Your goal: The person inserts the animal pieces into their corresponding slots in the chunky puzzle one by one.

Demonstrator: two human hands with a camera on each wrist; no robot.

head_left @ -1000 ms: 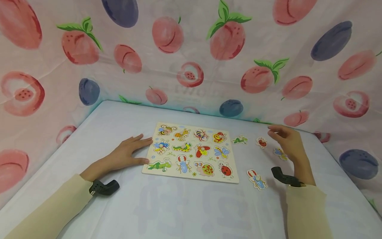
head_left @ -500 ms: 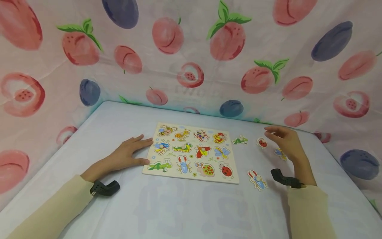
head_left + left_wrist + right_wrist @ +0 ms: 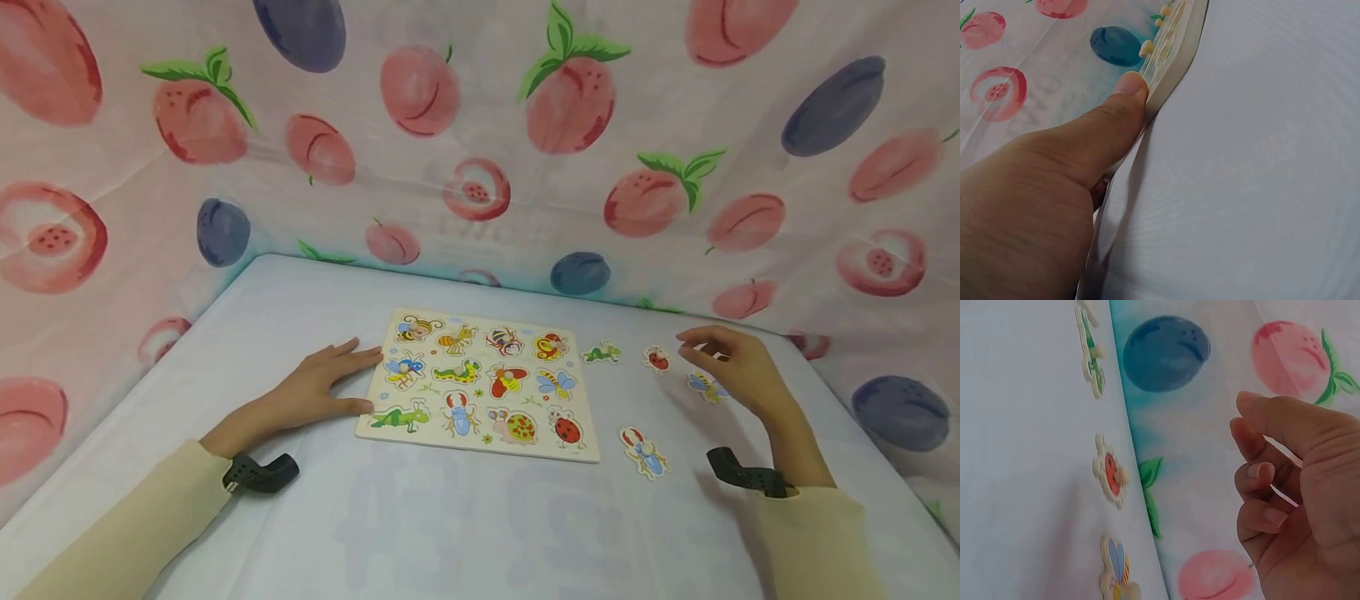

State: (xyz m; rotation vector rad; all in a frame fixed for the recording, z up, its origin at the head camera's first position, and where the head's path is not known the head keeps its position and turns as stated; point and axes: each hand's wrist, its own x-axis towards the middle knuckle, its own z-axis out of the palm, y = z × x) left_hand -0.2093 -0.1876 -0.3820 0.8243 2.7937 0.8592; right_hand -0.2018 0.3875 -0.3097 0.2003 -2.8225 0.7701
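A wooden insect puzzle board [image 3: 525, 400] lies on the table, with small knobs on several of its pieces. My left hand [image 3: 322, 383] rests flat at its left side, fingers spread and fingertips right at the edge; the thumb [image 3: 1125, 94] touches the board's edge in the left wrist view. Off to the right, my right hand [image 3: 738, 367] hovers above the table with its fingers loosely bent and nothing between them. Below and beside it lie a ladybug piece [image 3: 1112, 472] and a dragonfly-like piece [image 3: 705, 387], partly covered by the hand in the head view.
Close to the board's right side are a green grasshopper piece [image 3: 602, 352] and, nearer the front, a blue stag beetle piece [image 3: 643, 452]. A fruit-print cloth [image 3: 480, 108] rises behind and beside the white table [image 3: 450, 525].
My right hand first shifts slightly left, then back to the right, its forearm swinging right as well. The left hand, board and loose pieces stay where they were.
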